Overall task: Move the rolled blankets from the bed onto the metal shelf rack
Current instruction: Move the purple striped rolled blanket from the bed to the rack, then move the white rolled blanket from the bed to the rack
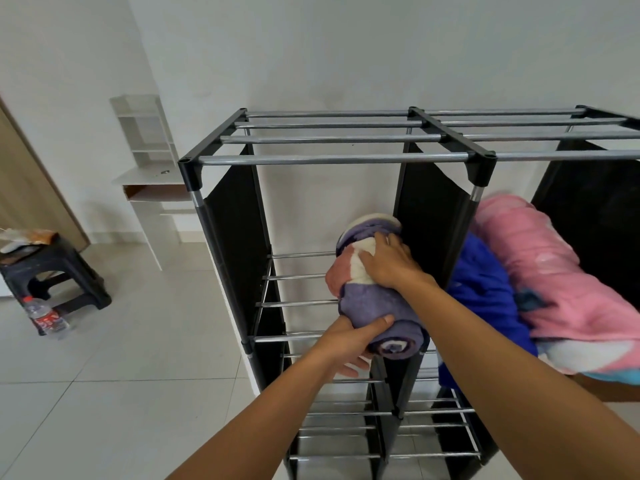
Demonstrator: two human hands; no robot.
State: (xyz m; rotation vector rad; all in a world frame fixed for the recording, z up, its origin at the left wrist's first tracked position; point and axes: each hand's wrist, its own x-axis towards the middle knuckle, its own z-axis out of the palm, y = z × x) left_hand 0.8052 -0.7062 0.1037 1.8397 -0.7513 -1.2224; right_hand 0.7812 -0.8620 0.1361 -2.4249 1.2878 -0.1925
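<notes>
A rolled purple, pink and white blanket (363, 296) lies on the middle tier of the metal shelf rack (332, 159), in the left bay against the black centre divider. My left hand (353, 344) grips its near end from below, thumb on top. My right hand (389, 263) presses flat on top of the roll. A blue rolled blanket (485, 299) and a pink rolled blanket (540, 271) lie side by side in the right bay of the same tier. The bed is out of sight.
The rack stands against a white wall, with bare bar tiers above and below. A white desk with shelves (149, 168) stands to the left. A black plastic stool (55, 271) and a water bottle (45, 317) sit on the tiled floor at far left.
</notes>
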